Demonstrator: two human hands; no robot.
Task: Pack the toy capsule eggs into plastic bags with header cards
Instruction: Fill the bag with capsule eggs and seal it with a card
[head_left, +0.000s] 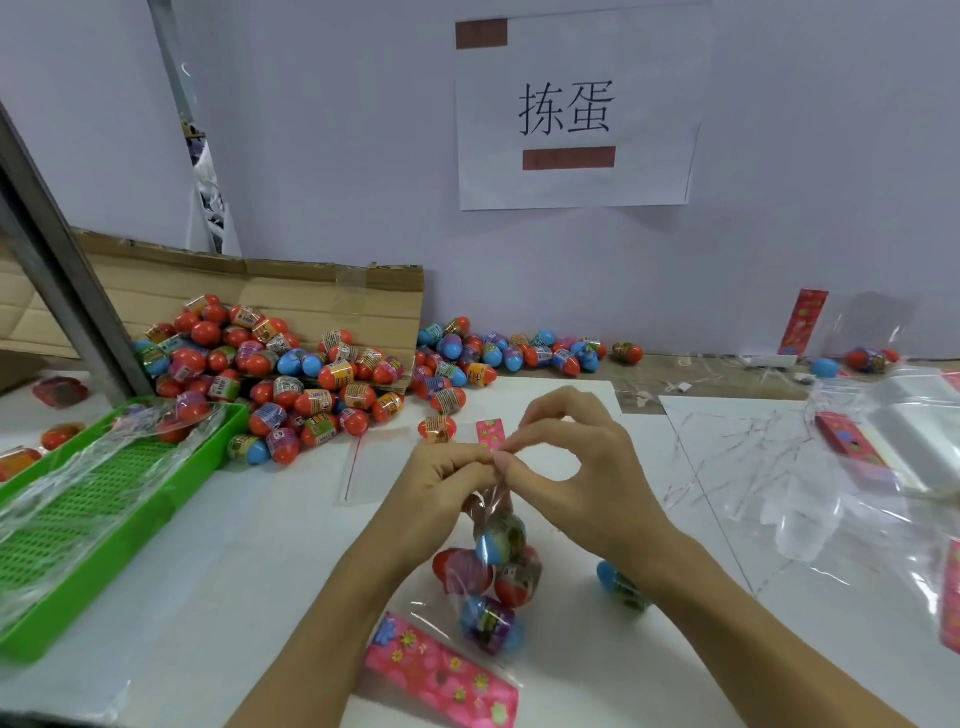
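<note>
Both grips, left hand (441, 475) and right hand (566, 457), pinch the bag (493, 566) neck above four eggs; header card (441, 670) at 6 o'clock unattached, egg pile (291, 374) at 10 o'clock unpacked.

Bench layout, eggs and bags.
We see the egg pile (291, 374) back left before a carton (291, 296), tray (104, 499) at left, bag (493, 571) of eggs centre under both hands, card (441, 670) before it, loose bags (857, 467) right, sign (571, 109) on wall behind.
</note>
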